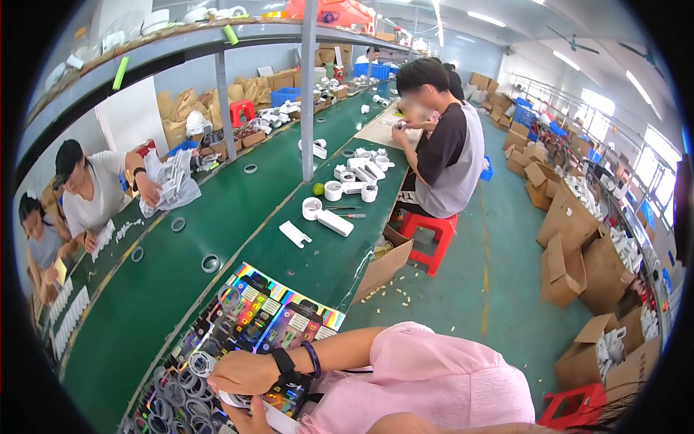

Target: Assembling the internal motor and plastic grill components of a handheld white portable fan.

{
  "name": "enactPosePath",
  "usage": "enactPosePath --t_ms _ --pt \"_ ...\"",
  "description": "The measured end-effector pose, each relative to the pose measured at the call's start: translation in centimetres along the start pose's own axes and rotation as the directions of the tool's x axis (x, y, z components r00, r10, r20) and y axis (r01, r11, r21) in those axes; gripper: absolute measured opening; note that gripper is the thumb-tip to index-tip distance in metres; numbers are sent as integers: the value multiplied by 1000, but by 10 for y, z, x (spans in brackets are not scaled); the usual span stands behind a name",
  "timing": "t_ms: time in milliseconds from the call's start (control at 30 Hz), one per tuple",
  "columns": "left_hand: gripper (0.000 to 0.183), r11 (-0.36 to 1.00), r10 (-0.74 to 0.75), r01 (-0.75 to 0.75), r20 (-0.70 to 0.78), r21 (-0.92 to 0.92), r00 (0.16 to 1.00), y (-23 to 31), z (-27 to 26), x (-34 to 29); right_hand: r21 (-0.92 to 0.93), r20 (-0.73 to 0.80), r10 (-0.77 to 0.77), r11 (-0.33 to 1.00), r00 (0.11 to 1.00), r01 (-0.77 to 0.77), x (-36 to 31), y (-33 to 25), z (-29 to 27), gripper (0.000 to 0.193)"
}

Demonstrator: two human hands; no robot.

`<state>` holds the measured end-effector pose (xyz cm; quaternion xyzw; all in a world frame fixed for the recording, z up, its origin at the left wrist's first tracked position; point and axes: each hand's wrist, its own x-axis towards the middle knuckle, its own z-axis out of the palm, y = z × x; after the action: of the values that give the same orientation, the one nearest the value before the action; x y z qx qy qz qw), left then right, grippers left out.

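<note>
At the lower edge my left hand (254,418) is closed around a white plastic part with a round head and a straight handle (280,419). Just above it, my right hand (246,372) is curled over the round head, back of the hand up; its fingertips are hidden. The right wrist carries a black band and a dark bangle. By the right knuckles is a round grey-and-white ring piece (202,364); whether the hand touches it is unclear. Many loose grey rings (173,394) lie heaped beside my hands, on colourful printed sheets (267,304).
Along the green bench (318,267) lie white handled parts (336,223), a screwdriver (352,215) and a green ball (318,189). A metal post (308,94) rises from it. A co-worker (441,137) sits on a red stool (431,235); others work across the belt (163,282). Cardboard boxes (564,267) stand at right.
</note>
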<state>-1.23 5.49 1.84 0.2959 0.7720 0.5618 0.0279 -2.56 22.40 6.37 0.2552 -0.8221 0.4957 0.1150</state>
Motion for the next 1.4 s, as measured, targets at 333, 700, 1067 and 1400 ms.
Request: enactPosePath --t_ms 333,700,1067,1400 --pt "55 997 -19 17 -26 -72 999 19 7 -12 -22 -42 -125 992 991 124 -5 14 11 31" --pt "74 690 -297 408 279 -598 913 30 11 6 423 -16 282 871 959 -249 -1 38 -24 50" --pt "61 518 -369 493 337 -699 866 19 2 -2 624 -36 483 695 875 -358 -2 57 -7 68" --pt "36 40 -293 443 414 -895 862 -3 -21 7 258 153 618 728 771 -635 -23 7 -2 50"
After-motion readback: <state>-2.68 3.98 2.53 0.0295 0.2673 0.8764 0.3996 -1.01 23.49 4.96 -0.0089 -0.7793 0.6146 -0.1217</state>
